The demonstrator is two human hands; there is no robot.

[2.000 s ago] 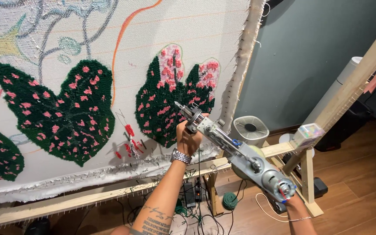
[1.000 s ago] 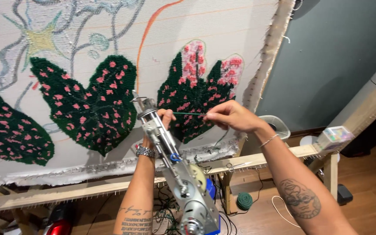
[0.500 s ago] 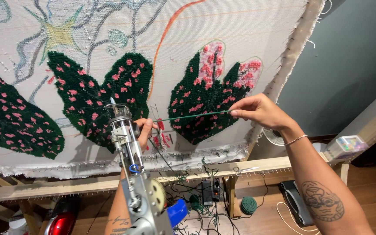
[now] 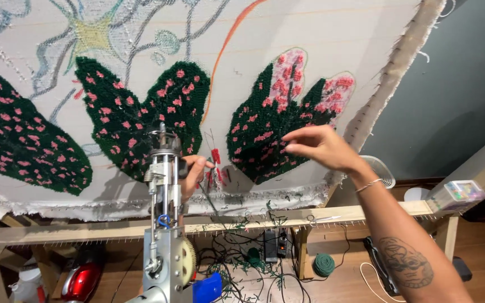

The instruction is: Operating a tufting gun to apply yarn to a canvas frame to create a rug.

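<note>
Tufting gun (image 4: 164,224) sits lower left of centre, pointing up at the stretched cloth (image 4: 321,50), tip right by the middle dark green leaf (image 4: 141,118). Left hand (image 4: 193,175) has its fingers wrapped round the gun near the tip. Right hand (image 4: 318,147), centre right, has fingers pinched together; can't tell if they've got yarn. Green yarn ball (image 4: 324,264) lies on the floor below.

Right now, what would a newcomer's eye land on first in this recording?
Probably the big tufted cloth stretched on a wooden frame, with dark green leaves speckled pink; the rightmost leaf sits at centre. In the lower left foreground the left hand grips a metal tufting gun pointing up at the cloth. The right hand hovers before the rightmost leaf, fingers pinched; whether it holds yarn is unclear.
</note>
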